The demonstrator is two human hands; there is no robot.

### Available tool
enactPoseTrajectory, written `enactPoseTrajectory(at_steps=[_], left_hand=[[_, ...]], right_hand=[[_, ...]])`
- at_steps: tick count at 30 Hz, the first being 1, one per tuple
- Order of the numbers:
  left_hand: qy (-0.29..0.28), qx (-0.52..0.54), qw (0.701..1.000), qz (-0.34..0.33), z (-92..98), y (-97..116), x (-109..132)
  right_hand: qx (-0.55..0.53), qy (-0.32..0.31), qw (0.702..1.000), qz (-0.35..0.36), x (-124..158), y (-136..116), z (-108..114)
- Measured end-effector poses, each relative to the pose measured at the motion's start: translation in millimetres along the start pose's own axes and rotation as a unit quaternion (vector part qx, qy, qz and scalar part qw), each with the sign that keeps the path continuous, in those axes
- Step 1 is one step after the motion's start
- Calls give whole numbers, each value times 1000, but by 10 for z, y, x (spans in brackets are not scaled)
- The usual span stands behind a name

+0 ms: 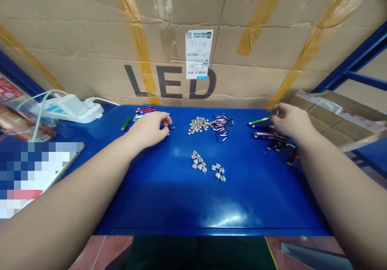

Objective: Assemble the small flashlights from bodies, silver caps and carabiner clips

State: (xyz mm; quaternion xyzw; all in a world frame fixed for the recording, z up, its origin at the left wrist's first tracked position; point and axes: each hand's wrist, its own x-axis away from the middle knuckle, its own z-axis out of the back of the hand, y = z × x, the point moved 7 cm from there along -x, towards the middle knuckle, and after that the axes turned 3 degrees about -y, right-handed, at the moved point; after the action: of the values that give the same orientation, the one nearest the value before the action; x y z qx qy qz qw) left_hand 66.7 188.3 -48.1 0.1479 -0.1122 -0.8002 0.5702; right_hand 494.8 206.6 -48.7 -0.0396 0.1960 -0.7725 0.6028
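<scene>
Blue tabletop (181,207): painted metal, carried all the small parts in loose groups.

Right hand (292,121): reached over the far right side, fingers (277,109) closed in a pinch on the end of a green mini flashlight (259,121).

Flashlight direction: extended to the left from those fingers, long axis almost level, rising a little toward the hand; much nearer to the right hand than to the left.

Left hand (148,129): rested palm down, fingers (168,121) curved over a small dark blue piece (169,127); partly hidden, so clenched or only touching could not be told.

Right group: a heap of mini flashlights (272,138) lay just under the right hand, some of them dark red or purple.

Left group: coloured mini flashlights (145,111) lay side by side beyond the left hand, one loose green flashlight (126,123) further left.

Middle group: silver discs (198,125) lay just beside coloured carabiner clips (222,127), with two smaller silver groups (198,161) (218,172) nearer the body.

Containers: a cardboard carton (169,32) with yellow tape and printed "LED" stood behind the tabletop, contents hidden.

Rest: a white power strip (71,109) sat at far left, its cable running off the edge.
</scene>
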Motion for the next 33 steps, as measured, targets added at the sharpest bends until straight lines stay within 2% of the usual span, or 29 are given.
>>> enactPoseTrajectory(at_steps=[6,10,14,16,18,20,22,24,26,28,31,33], left_hand=[[-63,-52,997,-15,-14,-25,41],[-104,-48,993,-23,-82,-49,51],[-90,-19,993,-72,-85,109,59],[-68,77,988,-115,-71,280,88],[-67,247,959,-126,-100,430,129],[-109,387,908,-119,-212,579,187],[-141,473,862,-115,-313,718,252],[-158,509,838,-118,-379,823,308],[-155,496,845,-128,-399,887,342],[-128,436,877,-157,-365,924,355],[-71,300,926,-216,-278,954,356],[-45,219,948,-229,-244,925,335]], right_hand=[[69,-54,996,21,-19,-19,-108],[97,-78,992,35,-12,-37,-158],[100,-80,991,49,59,-110,-143],[90,-69,991,66,120,-193,-120],[63,-52,993,90,209,-319,-98],[-20,-29,988,149,353,-535,-67],[-120,-36,952,279,602,-878,-51],[-186,-49,900,392,913,-1201,-22],[-236,-70,855,457,1192,-1445,-7],[-255,-102,826,493,1390,-1607,-40],[-260,-125,826,484,1440,-1657,-142],[-243,-112,839,473,1366,-1614,-219]])
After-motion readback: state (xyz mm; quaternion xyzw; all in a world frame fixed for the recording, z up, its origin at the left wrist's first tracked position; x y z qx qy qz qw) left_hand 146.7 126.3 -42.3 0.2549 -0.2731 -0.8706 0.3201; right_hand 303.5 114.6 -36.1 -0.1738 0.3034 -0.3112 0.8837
